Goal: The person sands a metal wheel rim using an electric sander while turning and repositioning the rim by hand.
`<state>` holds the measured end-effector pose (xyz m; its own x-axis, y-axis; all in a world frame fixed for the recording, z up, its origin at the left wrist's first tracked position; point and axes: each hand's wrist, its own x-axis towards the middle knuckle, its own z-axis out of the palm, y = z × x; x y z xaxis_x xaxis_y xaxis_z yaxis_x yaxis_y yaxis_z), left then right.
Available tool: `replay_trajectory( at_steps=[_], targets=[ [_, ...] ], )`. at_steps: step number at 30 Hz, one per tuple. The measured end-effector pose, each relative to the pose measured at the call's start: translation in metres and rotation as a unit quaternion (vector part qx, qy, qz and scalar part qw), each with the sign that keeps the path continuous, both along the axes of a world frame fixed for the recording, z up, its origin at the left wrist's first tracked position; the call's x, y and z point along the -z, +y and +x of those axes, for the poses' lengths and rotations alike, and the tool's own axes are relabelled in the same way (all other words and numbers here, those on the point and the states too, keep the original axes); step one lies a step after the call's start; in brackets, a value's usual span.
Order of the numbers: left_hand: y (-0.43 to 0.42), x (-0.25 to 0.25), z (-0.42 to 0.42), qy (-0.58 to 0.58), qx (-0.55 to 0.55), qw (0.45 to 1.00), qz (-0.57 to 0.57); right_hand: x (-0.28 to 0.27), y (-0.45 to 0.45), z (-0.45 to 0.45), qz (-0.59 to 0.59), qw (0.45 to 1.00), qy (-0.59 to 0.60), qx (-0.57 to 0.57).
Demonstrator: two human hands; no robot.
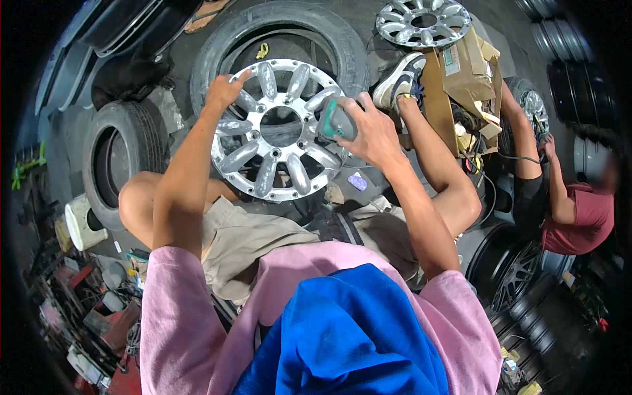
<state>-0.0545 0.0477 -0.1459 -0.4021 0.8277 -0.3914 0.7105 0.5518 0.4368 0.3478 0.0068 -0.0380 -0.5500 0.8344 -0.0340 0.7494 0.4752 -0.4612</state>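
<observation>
A silver multi-spoke wheel face lies tilted over a large tyre in front of my legs. My left hand grips its upper left rim, with a finger stretched along the edge. On the right side, my right hand is wrapped round a green and grey sanding tool, held against the spokes near the rim. The wheel's centre hole is open, with small bolt holes around it. What lies under the wheel is mostly hidden.
A second silver wheel face lies at the top beside a cardboard box. Another tyre stands at left. A purple lump is near my right forearm. At far right, a co-worker holds something by another wheel.
</observation>
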Motion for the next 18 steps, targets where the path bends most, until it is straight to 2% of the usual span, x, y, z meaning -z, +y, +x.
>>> replay_trajectory(
  at_steps=[3, 4, 6, 8, 13, 15, 16, 18],
  targets=[
    [-0.004, -0.006, 0.006, -0.02, -0.016, 1.0, -0.005, -0.002, -0.003, 0.021, -0.032, 0.999, 0.011, -0.017],
    [-0.003, -0.002, 0.005, 0.008, -0.004, 1.0, 0.01, 0.001, -0.005, 0.031, -0.033, 0.999, 0.007, -0.024],
    [-0.004, 0.007, 0.003, 0.034, 0.004, 0.999, 0.022, 0.013, -0.012, 0.046, -0.014, 0.998, 0.038, 0.046],
    [-0.003, 0.015, -0.002, 0.027, 0.01, 0.999, 0.018, 0.024, -0.015, 0.052, -0.017, 0.997, 0.051, 0.064],
    [-0.004, 0.022, -0.005, 0.024, 0.004, 1.0, 0.007, 0.015, -0.002, 0.027, -0.022, 0.996, 0.061, 0.061],
    [-0.002, 0.04, -0.01, 0.085, 0.012, 0.996, 0.025, 0.009, 0.011, 0.012, -0.014, 0.997, 0.043, 0.055],
    [-0.001, 0.03, -0.004, 0.085, 0.016, 0.996, 0.026, 0.009, 0.017, 0.004, -0.01, 0.999, 0.026, 0.045],
    [0.001, 0.01, -0.003, 0.01, 0.02, 0.997, -0.077, 0.01, 0.024, -0.004, -0.014, 0.998, 0.001, 0.066]
  ],
)
